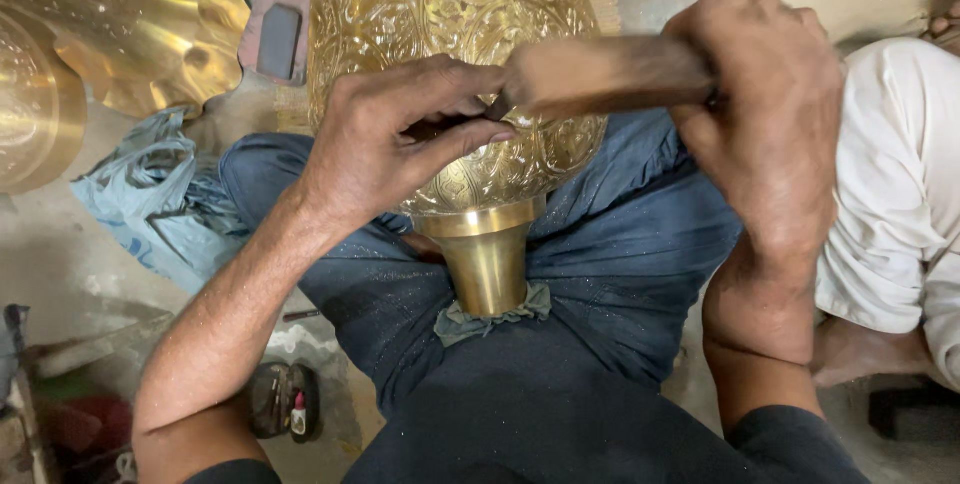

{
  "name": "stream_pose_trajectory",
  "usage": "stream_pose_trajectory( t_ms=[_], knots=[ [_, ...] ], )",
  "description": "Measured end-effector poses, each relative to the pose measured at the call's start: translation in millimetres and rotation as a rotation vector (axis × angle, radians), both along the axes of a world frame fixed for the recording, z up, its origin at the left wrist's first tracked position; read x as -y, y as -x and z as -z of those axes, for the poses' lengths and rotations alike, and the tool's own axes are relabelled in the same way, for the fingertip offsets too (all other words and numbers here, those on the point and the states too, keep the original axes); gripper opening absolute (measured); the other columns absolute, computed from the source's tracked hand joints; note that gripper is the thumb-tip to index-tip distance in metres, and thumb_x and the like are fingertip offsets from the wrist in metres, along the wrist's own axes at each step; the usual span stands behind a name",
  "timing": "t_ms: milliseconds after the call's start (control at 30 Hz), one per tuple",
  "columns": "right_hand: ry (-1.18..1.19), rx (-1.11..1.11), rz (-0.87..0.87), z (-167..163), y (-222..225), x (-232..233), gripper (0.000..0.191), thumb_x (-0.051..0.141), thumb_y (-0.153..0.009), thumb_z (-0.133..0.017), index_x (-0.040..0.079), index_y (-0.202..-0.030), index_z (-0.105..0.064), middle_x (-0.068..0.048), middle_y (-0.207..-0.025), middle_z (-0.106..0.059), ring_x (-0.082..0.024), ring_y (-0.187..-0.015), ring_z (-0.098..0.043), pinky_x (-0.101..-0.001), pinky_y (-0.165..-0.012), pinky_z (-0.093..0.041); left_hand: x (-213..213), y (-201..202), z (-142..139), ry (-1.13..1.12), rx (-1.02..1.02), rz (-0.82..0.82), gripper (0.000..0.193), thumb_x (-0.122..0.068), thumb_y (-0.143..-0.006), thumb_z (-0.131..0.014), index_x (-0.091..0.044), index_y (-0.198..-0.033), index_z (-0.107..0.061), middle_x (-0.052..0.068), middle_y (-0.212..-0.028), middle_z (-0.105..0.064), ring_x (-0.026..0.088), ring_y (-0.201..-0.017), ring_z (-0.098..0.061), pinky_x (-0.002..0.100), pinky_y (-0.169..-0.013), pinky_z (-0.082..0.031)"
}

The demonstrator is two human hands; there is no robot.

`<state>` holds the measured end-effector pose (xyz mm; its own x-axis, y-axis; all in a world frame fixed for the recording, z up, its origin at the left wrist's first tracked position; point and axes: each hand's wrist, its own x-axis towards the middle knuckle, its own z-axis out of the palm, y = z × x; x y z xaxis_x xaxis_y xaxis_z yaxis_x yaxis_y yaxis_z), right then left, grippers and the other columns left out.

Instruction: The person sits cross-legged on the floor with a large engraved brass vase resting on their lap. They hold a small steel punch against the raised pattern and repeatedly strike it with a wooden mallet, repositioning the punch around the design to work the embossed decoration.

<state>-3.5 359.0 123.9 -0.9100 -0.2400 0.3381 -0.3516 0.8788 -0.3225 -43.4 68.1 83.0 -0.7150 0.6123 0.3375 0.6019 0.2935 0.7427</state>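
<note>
Dusty concrete floor (60, 244), seen from above, cluttered on every side. Far left: a shiny brass dish (130, 24) with a wavy rim, lying against another rounded brass piece at the picture's edge. Below it, a crumpled pale blue plastic bag (140, 194) on the floor. Lower left, near the elbow: a small dark open case (285, 399) with a little bottle inside. Upper middle, beside the dish: a dark flat block (278, 41) on a reddish slab.

Centre: a large brass vase (440, 4), covered in fine engraved leaf patterns, lying across the lap on dark blue trousers (620, 244), its plain narrow neck (487, 259) pointing toward the body and resting in a scrap of grey cloth (490, 319).

Left hand (400, 139) pinched shut around a thin dark tool, tip pressed to the vase's engraved belly; too little visible to tell the tool's exact shape. Right hand (770, 114) clenched around the handle of a wooden mallet (600, 74), blurred, head sitting just over the left fingers and the tool's end.

Right edge: another person's white-clothed leg (900, 184), just beside the right forearm, with a bare foot partly showing below.
</note>
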Motion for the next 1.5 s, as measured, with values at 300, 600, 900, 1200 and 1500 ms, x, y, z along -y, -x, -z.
stream_pose_trajectory(
  t_ms=[300,600,900,1200,1500],
  knots=[
    [0.403,0.052,-0.107,4.8,-4.2,-2.7,0.024,-0.007,-0.097,-0.072,-0.005,-0.112,-0.053,-0.014,-0.097,-0.064,-0.022,-0.086,-0.065,-0.0304,-0.079,-0.051,1.6,2.7,3.9,-0.018,-0.035,0.038,0.032,-0.011,-0.099,-0.082,-0.006,-0.128,-0.070,0.009,-0.113,-0.077,0.019,-0.100,-0.079,0.029,-0.085,-0.069],
    [0.247,0.088,0.007,-3.3,-8.3,3.9,0.029,-0.003,-0.087,-0.077,0.000,-0.106,-0.054,-0.013,-0.090,-0.063,-0.030,-0.084,-0.066,-0.0419,-0.079,-0.051,-0.6,1.6,-3.5,-0.038,-0.024,0.041,0.034,-0.012,-0.100,-0.083,-0.005,-0.129,-0.068,0.010,-0.116,-0.076,0.019,-0.105,-0.078,0.029,-0.088,-0.069],
    [0.098,-0.062,-0.063,10.5,-7.7,-8.8,0.033,-0.004,-0.090,-0.078,-0.002,-0.115,-0.057,-0.017,-0.105,-0.065,-0.036,-0.100,-0.065,-0.0423,-0.087,-0.051,-0.6,0.7,-7.0,0.024,-0.059,-0.002,0.031,-0.011,-0.096,-0.085,-0.005,-0.123,-0.071,0.008,-0.105,-0.076,0.018,-0.095,-0.078,0.031,-0.080,-0.067],
    [0.006,-0.008,-0.031,-7.1,-2.4,8.2,0.029,0.000,-0.085,-0.083,0.000,-0.103,-0.061,-0.015,-0.088,-0.064,-0.032,-0.083,-0.067,-0.0439,-0.077,-0.051,1.3,4.0,-3.6,0.013,-0.021,0.002,0.030,-0.014,-0.097,-0.084,-0.006,-0.122,-0.071,0.008,-0.107,-0.077,0.018,-0.094,-0.079,0.030,-0.080,-0.068],
    [0.190,0.129,0.055,-6.4,-5.1,8.5,0.029,0.005,-0.090,-0.082,0.003,-0.108,-0.059,-0.009,-0.096,-0.064,-0.025,-0.094,-0.066,-0.0367,-0.085,-0.048,0.0,3.7,-3.1,-0.012,-0.019,0.025,0.032,-0.015,-0.099,-0.083,-0.006,-0.127,-0.070,0.009,-0.112,-0.077,0.019,-0.098,-0.079,0.029,-0.082,-0.070]
  ],
)
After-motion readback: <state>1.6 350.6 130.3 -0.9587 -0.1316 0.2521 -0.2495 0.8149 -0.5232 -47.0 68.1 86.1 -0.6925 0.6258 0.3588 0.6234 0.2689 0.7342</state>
